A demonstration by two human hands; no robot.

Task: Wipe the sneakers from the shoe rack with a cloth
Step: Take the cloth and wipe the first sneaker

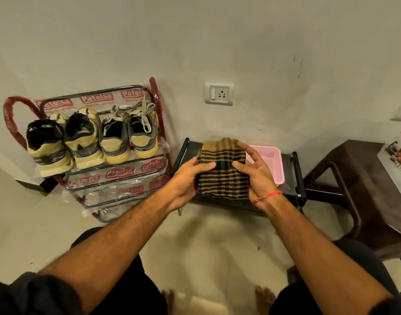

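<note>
1. The cloth (pixel 222 171), a folded brown-and-black check, is held between both hands above a low black stand (pixel 292 176), in front of the person and to the right of the rack (pixel 117 173).
2. The left hand (pixel 190 180) grips the cloth's left edge, thumb on top and fingers curled beneath, which looks meant to keep the folds from slipping apart.
3. The right hand (pixel 254 171) holds the right edge with the thumb pressed onto the top face; its fingers are spread and only half curled over the far side, so it seems to be steadying or squaring the fold rather than clamping it.
4. The sneakers (pixel 92 139), four of them, sit heels outward on the rack's top shelf, well apart from the cloth and untouched. Heels outward leaves them easy to grab.
5. A pink basket (pixel 270 155) rests on the stand just behind the cloth.
6. Judging by this, wiping has not begun; the person appears to be readying the cloth into a compact pad.
</note>
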